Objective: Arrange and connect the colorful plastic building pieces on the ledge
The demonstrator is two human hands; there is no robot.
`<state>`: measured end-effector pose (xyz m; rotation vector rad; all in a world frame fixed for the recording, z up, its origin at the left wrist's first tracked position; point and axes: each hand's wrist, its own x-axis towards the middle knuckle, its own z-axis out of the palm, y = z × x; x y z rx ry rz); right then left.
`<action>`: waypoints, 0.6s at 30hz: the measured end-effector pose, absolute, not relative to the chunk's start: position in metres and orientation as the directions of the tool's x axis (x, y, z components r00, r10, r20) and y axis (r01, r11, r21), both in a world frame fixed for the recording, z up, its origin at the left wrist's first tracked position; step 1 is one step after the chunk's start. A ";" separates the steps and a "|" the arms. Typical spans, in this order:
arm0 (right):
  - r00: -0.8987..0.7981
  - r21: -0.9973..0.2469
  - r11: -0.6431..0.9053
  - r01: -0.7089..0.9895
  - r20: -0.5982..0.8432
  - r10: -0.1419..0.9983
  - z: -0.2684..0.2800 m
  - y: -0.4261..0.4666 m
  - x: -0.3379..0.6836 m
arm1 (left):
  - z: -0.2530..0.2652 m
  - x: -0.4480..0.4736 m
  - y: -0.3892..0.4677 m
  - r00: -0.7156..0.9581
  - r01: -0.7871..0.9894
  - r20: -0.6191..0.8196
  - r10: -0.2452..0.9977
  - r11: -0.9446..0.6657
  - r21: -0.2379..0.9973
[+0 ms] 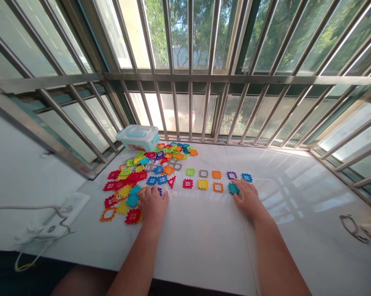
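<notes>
Over the right edge of a loose pile of plastic building tiles, my left hand (pixel 153 204) lies palm down with its thumb apart. A purple tile (pixel 160 191) shows beside its fingers; what lies beneath the palm is hidden. My right hand (pixel 247 198) has thumb and fingers at the edges of a teal square tile (pixel 233 188), flat on the table. That tile ends the nearer of two rows, after a red tile (pixel 187 183), a yellow tile (pixel 203 184) and an orange tile (pixel 217 187). Behind it are a purple framed tile (pixel 231 175) and a blue tile (pixel 247 177).
A lidded clear container (pixel 138 137) stands behind the pile in the corner. Metal window bars (pixel 190 107) rise along the table's back edge. At left lies a white power strip (pixel 60 216) with cables. Glasses (pixel 351 230) rest on the glossy white table (pixel 203 246) at far right.
</notes>
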<state>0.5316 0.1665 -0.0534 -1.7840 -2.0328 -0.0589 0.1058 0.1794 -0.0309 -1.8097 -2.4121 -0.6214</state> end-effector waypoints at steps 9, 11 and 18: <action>-0.083 -0.237 0.205 0.950 0.440 0.894 -0.048 0.166 0.533 | -0.039 0.098 0.182 -0.301 0.933 0.294 0.907 0.216 0.289; -0.092 -0.242 0.225 0.944 0.463 0.881 -0.048 0.167 0.532 | -0.039 0.096 0.183 -0.293 0.931 0.297 0.909 0.202 0.303; -0.060 -0.326 0.277 0.904 0.545 0.837 -0.028 0.165 0.515 | -0.025 0.094 0.187 -0.279 0.778 0.397 0.874 -0.037 0.627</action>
